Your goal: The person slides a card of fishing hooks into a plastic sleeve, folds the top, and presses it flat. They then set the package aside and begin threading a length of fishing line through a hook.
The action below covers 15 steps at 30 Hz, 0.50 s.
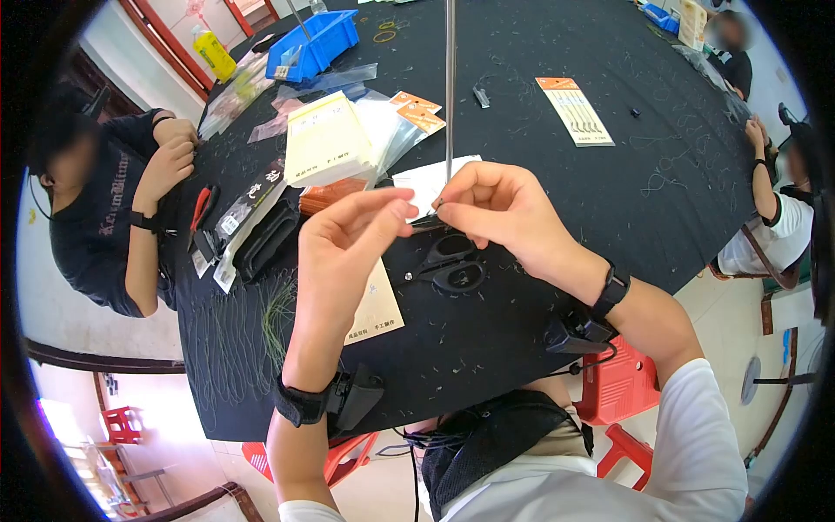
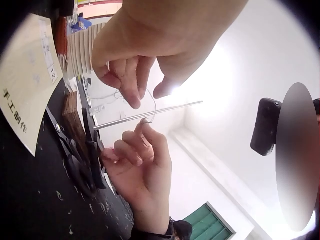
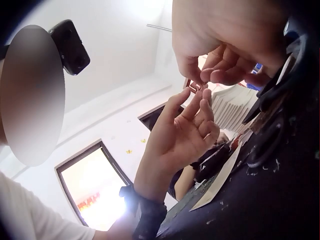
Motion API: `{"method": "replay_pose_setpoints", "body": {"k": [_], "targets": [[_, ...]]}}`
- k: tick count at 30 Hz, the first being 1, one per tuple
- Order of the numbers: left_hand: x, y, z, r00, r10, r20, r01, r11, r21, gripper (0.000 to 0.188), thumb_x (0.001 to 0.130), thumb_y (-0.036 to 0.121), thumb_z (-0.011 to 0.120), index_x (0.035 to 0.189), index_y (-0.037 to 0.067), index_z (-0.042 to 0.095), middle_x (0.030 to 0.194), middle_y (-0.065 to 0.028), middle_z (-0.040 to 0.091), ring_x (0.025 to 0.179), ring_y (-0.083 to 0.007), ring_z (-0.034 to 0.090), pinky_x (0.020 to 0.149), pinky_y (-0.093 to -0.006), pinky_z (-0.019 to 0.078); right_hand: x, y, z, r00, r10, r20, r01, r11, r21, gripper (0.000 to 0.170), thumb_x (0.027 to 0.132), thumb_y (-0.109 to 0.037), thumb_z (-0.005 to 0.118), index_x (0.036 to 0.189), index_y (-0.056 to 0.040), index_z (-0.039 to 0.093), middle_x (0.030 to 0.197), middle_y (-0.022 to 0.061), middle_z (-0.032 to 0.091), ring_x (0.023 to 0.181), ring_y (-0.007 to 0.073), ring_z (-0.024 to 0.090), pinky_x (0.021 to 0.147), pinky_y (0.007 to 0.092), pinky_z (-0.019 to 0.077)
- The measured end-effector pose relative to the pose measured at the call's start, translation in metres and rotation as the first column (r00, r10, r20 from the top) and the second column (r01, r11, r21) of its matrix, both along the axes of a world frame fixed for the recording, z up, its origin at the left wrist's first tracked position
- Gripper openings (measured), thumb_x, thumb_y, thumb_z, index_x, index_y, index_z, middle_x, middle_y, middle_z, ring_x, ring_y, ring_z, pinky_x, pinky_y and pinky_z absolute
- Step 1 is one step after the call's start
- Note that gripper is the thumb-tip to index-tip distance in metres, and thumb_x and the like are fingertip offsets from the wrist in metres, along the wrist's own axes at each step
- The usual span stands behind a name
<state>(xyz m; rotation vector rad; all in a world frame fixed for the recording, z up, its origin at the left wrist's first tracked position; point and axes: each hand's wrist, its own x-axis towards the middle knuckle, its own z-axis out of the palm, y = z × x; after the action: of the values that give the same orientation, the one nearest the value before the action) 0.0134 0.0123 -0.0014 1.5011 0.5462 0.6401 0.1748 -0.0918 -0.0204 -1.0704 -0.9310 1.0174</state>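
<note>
My right hand [image 1: 509, 213] pinches a tiny metal piece, which looks like a fishing hook [image 2: 145, 120], between thumb and forefinger. From it a thin pale line [image 2: 154, 107] curves up in the left wrist view. Facing it, my left hand [image 1: 344, 248] is raised with bent fingers; a gap shows between its thumb and fingertips in the left wrist view. Both hands are above the table, fingertips close together, beside an upright metal rod [image 1: 450, 87]. Black-handled scissors [image 1: 448, 265] lie beneath the hands. A white card [image 1: 417, 184] lies just behind them.
On the black tablecloth [image 1: 513, 331] are a stack of cream cards [image 1: 326, 143], a hook packet [image 1: 576, 113], a blue basket [image 1: 315, 48], red-handled pliers [image 1: 202, 209] and a bundle of green line [image 1: 277, 317]. Other people sit at the left and right sides.
</note>
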Motion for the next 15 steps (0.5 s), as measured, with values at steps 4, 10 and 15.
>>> {"method": "replay_pose_setpoints", "body": {"k": [4, 10, 15], "targets": [[0.0010, -0.0040, 0.0006, 0.998, -0.060, -0.035, 0.061, 0.998, 0.008, 0.021, 0.083, 0.006, 0.067, 0.100, -0.005, 0.065, 0.093, -0.0095, 0.067, 0.084, -0.0113, 0.063, 0.076, -0.0227, 0.0492, 0.0027, -0.0001, 0.0006, 1.000, 0.000, -0.027, 0.000, 1.000, 0.030, 0.011, 0.084, -0.012, 0.065, 0.090, -0.0027, 0.064, 0.073, -0.0009, 0.063, 0.060, 0.0019, 0.053, 0.050, 0.0167, 0.0397], [-0.0007, -0.0019, -0.0014, 0.995, -0.091, -0.034, 0.090, 0.996, -0.020, 0.017, 0.082, 0.005, 0.068, 0.096, -0.004, 0.066, 0.088, -0.0076, 0.067, 0.083, -0.0094, 0.062, 0.075, -0.0213, 0.0485, 0.0006, -0.0007, -0.0010, 1.000, 0.023, -0.020, -0.023, 1.000, -0.004, 0.012, 0.084, -0.012, 0.066, 0.091, -0.0028, 0.064, 0.074, -0.0009, 0.063, 0.059, 0.0019, 0.053, 0.049, 0.0169, 0.0390], [0.0004, -0.0021, -0.0048, 0.996, -0.085, -0.007, 0.085, 0.996, 0.001, 0.015, 0.082, 0.005, 0.068, 0.094, -0.003, 0.067, 0.085, -0.0048, 0.067, 0.078, -0.0075, 0.060, 0.072, -0.0201, 0.0471, 0.0010, -0.0004, -0.0013, 0.999, 0.045, 0.015, -0.045, 0.999, 0.001, 0.013, 0.084, -0.013, 0.066, 0.092, -0.0032, 0.064, 0.071, -0.0021, 0.061, 0.059, 0.0013, 0.051, 0.049, 0.0170, 0.0384]]}}
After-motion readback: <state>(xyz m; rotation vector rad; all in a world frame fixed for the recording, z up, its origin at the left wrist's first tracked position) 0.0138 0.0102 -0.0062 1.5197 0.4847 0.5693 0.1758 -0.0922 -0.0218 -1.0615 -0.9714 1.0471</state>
